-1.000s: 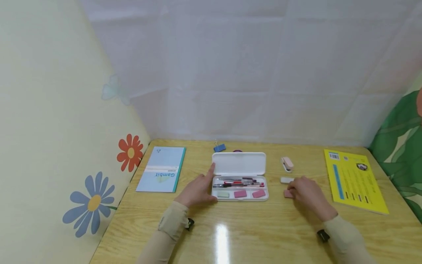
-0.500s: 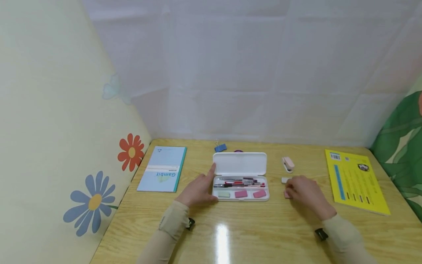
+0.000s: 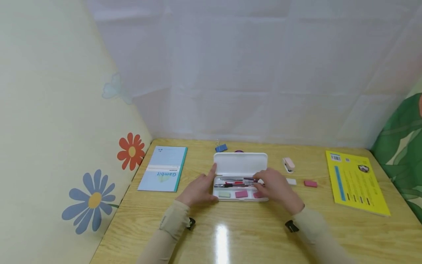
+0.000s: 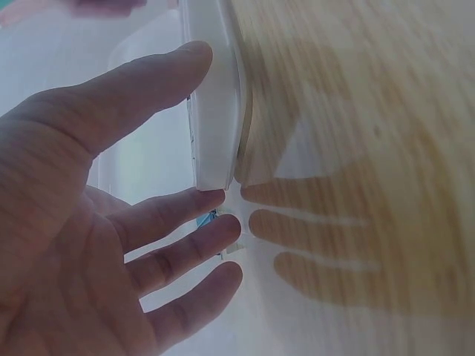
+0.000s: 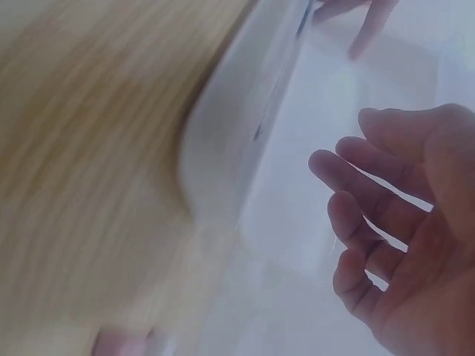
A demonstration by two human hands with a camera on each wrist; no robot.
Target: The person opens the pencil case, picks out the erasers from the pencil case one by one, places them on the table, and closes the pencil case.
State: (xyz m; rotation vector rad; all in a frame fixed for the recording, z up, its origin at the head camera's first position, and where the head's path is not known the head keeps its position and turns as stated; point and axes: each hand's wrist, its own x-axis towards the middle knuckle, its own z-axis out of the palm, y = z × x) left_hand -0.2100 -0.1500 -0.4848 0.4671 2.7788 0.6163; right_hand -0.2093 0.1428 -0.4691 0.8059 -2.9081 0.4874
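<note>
A white pencil case (image 3: 240, 163) lies with its lid raised. It holds several pens (image 3: 235, 184), a pale green eraser (image 3: 224, 194), a pink eraser (image 3: 241, 194) and another pink eraser (image 3: 258, 195), partly covered by my right hand. My left hand (image 3: 197, 190) rests at the case's left end, thumb on the front wall (image 4: 215, 111) and fingers nearly straight in the left wrist view. Over the case's right end is my right hand (image 3: 275, 185). Its fingers are loosely bent, apart, with nothing visible between them in the right wrist view.
Right of the case lie a white eraser (image 3: 291, 181), a pink eraser (image 3: 310, 183) and a pink stapler (image 3: 288, 165). A yellow book (image 3: 357, 183) is farther right, a blue-white notebook (image 3: 162, 168) at left. Behind the case sits a blue binder clip (image 3: 221, 148).
My right hand has moved left from the loose erasers to the case's right end. A pink eraser now shows right of the white one; none remains where my fingers were. My left hand stays put.
</note>
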